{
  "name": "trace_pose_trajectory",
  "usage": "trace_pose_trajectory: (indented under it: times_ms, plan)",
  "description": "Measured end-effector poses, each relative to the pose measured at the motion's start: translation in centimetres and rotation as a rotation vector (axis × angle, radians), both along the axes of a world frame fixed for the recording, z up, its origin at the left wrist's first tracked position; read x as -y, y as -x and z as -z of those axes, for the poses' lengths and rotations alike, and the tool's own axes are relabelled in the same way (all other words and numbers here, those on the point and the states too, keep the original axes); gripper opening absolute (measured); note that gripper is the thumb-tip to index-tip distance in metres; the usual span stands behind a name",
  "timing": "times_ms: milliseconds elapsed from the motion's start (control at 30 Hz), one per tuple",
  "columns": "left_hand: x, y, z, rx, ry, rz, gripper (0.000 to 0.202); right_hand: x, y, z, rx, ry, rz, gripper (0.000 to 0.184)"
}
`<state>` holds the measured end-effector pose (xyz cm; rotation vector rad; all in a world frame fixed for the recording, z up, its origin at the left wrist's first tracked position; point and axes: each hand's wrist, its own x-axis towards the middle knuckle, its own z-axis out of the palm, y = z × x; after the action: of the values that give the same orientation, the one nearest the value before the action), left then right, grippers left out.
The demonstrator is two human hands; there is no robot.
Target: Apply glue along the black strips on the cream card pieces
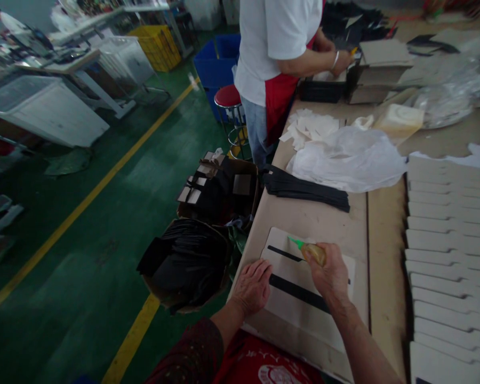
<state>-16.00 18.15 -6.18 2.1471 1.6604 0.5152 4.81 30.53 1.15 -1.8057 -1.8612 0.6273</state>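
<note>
My left hand (254, 288) lies flat, fingers extended and close together, at the left edge of a pale panel (288, 268) — two black strips (298, 293) across it — on the worktable (324, 221). My right hand (331, 273) wraps around an amber bottle (316, 255), green nozzle (297, 242) over the panel. Beyond, I remotely view bundled black bands (306, 188), white plastic (350, 160), a co-worker (286, 42).

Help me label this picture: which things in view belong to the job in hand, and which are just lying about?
Job in hand:
green-tipped bottle, gripped by the right hand
pale board, left hand at its edge
black strips on the board
probably dark strip bundle and overlapping boards

Apparently just lying about:
plastic bag
red stool
yellow crate
</note>
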Motion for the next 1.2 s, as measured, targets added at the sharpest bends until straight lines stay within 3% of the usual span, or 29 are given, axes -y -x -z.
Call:
trace_pose_trajectory:
  times_ms: [167,300,433,633,800,933,1200]
  plan:
    - [0.0,0.0,0.0,-0.007,0.008,0.0,0.051,-1.0,3.6,1.0,-0.03,-0.041,-0.115,0.029]
    - [-0.1,-0.1,-0.1,-0.014,-0.004,0.002,0.051,-1.0,3.5,0.8,-0.017,-0.046,-0.124,0.027]
    - [-0.1,-0.1,-0.2,-0.028,-0.016,-0.01,0.048,0.4,0.1,-0.2,0.007,-0.009,-0.031,0.033]
    - [-0.2,-0.2,-0.3,-0.045,-0.022,-0.017,0.047,2.5,-6.9,-1.5,0.031,0.051,0.233,0.05]
    - [-0.3,-0.1,-0.3,-0.045,-0.042,-0.022,0.048,2.9,-9.3,-2.3,0.083,0.111,0.354,0.051]
    - [-0.4,-0.1,-0.4,-0.047,-0.056,-0.02,0.047,2.7,-8.0,-2.2,0.03,0.085,0.308,0.05]
    - [-0.3,0.0,-0.4,-0.066,-0.066,-0.012,0.048,1.8,-1.5,0.3,-0.071,0.023,0.12,0.036]
